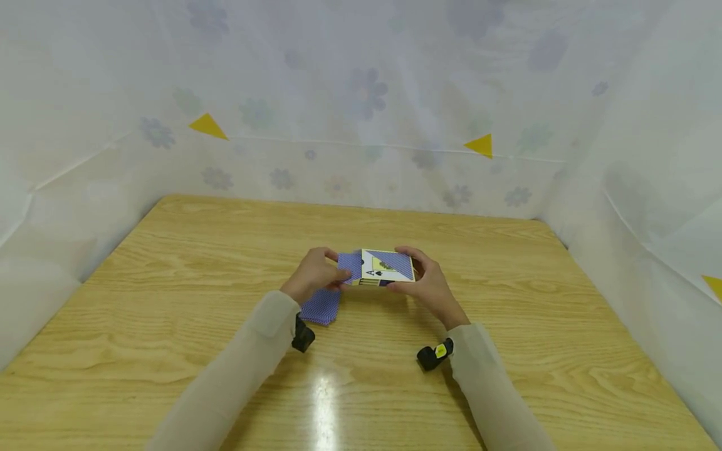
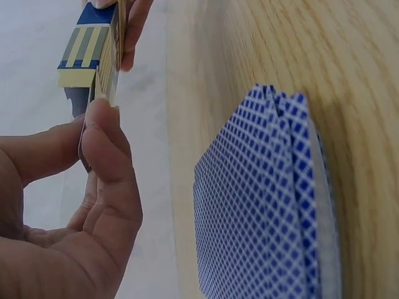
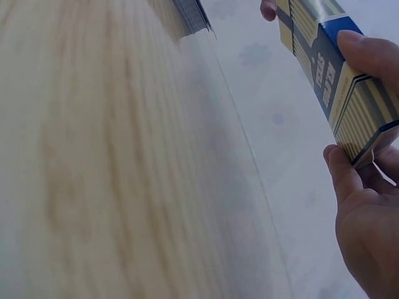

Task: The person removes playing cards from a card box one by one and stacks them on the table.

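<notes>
A playing-card box (image 1: 388, 265) with an ace of spades and a blue pattern on its face lies sideways above the table. My right hand (image 1: 425, 282) grips its right end, thumb on one side and fingers on the other. From the box's left end stick out blue-backed playing cards (image 1: 350, 264), which my left hand (image 1: 317, 274) pinches between thumb and fingers. In the left wrist view, the pinched cards look thin at the box's mouth. Below the left hand, a loose stack of blue-checked cards (image 2: 249, 205) lies on the table, its edges slightly uneven.
The wooden table (image 1: 507, 300) stretches out around the hands. Pale flowered sheeting (image 1: 338, 94) hangs behind it and along both sides, with yellow triangles (image 1: 481, 146) on it. Black straps (image 1: 434, 356) with small devices sit on both wrists.
</notes>
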A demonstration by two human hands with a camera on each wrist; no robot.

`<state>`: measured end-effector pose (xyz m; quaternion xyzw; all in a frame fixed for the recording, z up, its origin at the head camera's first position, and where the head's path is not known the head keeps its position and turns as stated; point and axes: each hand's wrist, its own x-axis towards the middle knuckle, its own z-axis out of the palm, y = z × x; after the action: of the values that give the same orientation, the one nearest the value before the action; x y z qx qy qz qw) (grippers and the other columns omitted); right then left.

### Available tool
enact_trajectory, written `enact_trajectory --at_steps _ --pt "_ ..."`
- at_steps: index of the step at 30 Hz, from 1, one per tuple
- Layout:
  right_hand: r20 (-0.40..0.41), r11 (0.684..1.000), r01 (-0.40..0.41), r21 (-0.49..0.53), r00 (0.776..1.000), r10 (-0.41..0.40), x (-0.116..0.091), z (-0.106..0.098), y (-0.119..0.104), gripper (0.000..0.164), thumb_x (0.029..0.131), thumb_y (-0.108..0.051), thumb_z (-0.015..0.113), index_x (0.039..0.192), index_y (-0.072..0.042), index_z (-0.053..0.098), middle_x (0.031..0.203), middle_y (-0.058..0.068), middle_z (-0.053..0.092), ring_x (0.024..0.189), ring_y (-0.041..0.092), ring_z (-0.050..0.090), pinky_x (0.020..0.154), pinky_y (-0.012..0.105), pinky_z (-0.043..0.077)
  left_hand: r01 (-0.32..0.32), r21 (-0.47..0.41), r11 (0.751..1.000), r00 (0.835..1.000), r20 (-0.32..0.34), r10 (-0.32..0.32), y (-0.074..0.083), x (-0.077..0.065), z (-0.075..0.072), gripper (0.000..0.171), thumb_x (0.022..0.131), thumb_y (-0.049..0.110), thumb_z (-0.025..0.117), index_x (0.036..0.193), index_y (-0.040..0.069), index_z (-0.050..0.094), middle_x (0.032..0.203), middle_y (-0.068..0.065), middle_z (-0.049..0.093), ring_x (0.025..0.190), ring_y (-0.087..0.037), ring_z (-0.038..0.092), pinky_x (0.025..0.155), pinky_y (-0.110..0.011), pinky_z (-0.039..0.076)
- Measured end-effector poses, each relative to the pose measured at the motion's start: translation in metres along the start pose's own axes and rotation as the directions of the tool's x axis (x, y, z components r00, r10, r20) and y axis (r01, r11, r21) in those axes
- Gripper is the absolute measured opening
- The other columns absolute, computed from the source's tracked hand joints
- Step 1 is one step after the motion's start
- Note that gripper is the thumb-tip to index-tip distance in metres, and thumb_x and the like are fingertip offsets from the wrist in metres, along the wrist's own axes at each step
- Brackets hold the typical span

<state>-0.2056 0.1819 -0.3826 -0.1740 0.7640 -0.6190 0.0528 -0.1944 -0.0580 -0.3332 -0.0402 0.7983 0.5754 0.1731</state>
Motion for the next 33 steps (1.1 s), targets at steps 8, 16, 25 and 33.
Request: enact_trajectory --at_steps 8,16,25,33 --pt "-0.016 1.0 -0.018 -0.005 1.0 0.018 0.0 -0.004 0.002 0.07 0.077 -0.004 0.078 0.138 -0.01 0.045 0.139 0.012 0.044 0.114 0.019 0.048 0.086 0.013 0.045 0.016 0.009 1.0 1.0 -0.011 -0.016 -0.002 -0.005 -0.012 0.045 0.09 0.006 0.063 0.13 -0.005 0.044 0.084 -0.012 0.066 0.06 -0.01 0.06 0.066 -0.027 0.054" --pt "-0.021 1.0 -0.013 -0.008 1.0 0.013 0.0 -0.005 0.005 0.072 0.076 -0.007 0.079 0.139 -0.011 0.045 0.139 0.011 0.044 0.115 0.019 0.048 0.087 0.013 0.045 -0.004 0.014 1.0 0.999 -0.033 0.005 -0.005 -0.008 -0.021 0.04 0.092 0.006 0.06 0.128 -0.003 0.046 0.09 -0.016 0.065 0.067 -0.014 0.061 0.068 -0.029 0.054" --pt "-0.025 1.0 -0.015 0.003 1.0 0.015 0.0 -0.005 0.004 0.072 0.076 -0.007 0.079 0.139 -0.012 0.045 0.138 0.01 0.044 0.115 0.019 0.047 0.087 0.013 0.045 -0.053 -0.005 0.999 0.996 -0.078 0.052 -0.012 -0.009 -0.032 0.037 0.095 0.004 0.054 0.131 -0.002 0.047 0.086 -0.013 0.061 0.067 -0.013 0.057 0.071 -0.03 0.053" --pt "-0.035 1.0 -0.03 -0.001 0.999 0.03 -0.001 -0.005 0.002 0.071 0.076 -0.008 0.079 0.139 -0.013 0.045 0.137 0.009 0.045 0.114 0.02 0.048 0.086 0.013 0.046 -0.037 -0.005 0.999 0.984 -0.174 0.035 -0.015 -0.008 -0.04 0.034 0.097 0.003 0.049 0.131 0.001 0.053 0.077 -0.005 0.058 0.062 -0.01 0.052 0.061 -0.024 0.048"
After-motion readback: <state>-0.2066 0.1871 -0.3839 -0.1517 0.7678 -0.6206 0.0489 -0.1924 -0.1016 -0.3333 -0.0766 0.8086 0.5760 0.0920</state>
